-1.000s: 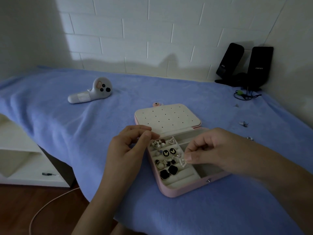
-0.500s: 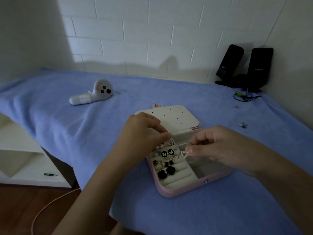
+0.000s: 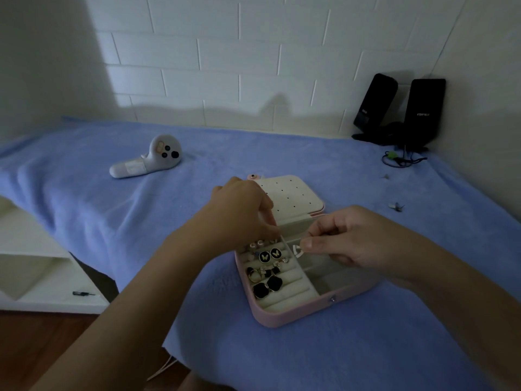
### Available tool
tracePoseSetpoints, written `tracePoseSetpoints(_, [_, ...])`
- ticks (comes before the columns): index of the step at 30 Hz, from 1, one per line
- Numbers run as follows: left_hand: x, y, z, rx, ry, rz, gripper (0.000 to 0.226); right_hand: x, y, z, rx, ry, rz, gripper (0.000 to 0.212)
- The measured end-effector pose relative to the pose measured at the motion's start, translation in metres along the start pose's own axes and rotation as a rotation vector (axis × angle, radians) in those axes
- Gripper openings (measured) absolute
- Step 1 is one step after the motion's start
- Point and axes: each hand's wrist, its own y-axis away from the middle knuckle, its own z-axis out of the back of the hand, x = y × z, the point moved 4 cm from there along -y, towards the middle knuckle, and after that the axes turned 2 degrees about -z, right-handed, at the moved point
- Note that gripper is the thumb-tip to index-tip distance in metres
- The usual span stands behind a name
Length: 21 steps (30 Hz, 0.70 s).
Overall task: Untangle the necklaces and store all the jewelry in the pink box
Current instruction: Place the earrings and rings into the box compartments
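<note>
The open pink jewelry box [image 3: 284, 317] sits at centre frame on the blue fleece blanket [image 3: 84, 198], its front corner close to the blanket's lower edge, where the cloth drops off toward the wooden floor at lower left. Broad bare blanket lies to the left, behind and to the right of the box. The cream perforated lid [image 3: 293, 197] lies flat behind it.

The left hand [image 3: 242, 213] hovers over the box's upper-left corner, fingers curled and pressed together at the tips above the ring rolls. The right hand [image 3: 349, 238] is over the right-hand compartments, thumb and forefinger pinching a small white triangular pendant [image 3: 296, 249]; the chain cannot be made out. The black butterfly earrings [image 3: 270, 254] and the black rounded earrings [image 3: 267, 286] rest in the ring rolls.

Compared with half a second ago, the left hand has drawn back toward the lid, and the pendant has moved right, off the rolls to above the divider.

Dim light blurs the smaller pieces. The left hand hides the lid's near corner; the right hand covers the rear compartments. Two small trinkets [image 3: 396, 206] at the right are too small to identify. A white handheld controller [image 3: 146, 162] lies at upper left, black speakers [image 3: 400, 108] at upper right.
</note>
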Motion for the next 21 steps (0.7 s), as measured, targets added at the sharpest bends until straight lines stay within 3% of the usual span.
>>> tracePoseSetpoints(6, [0.005,0.002,0.003,0.060,0.079,0.030,0.021,-0.003,-0.005,0.002,-0.071,-0.061,-0.016,0.015])
tracePoseSetpoints(11, [0.011,0.006,0.003,0.064,0.234,0.036,0.009,-0.004,-0.013,0.000,-0.101,-0.045,-0.042,0.019])
tracePoseSetpoints(21, [0.013,0.008,0.004,0.051,0.311,0.027,0.014,0.006,-0.042,-0.015,-0.068,-0.061,-0.139,0.021])
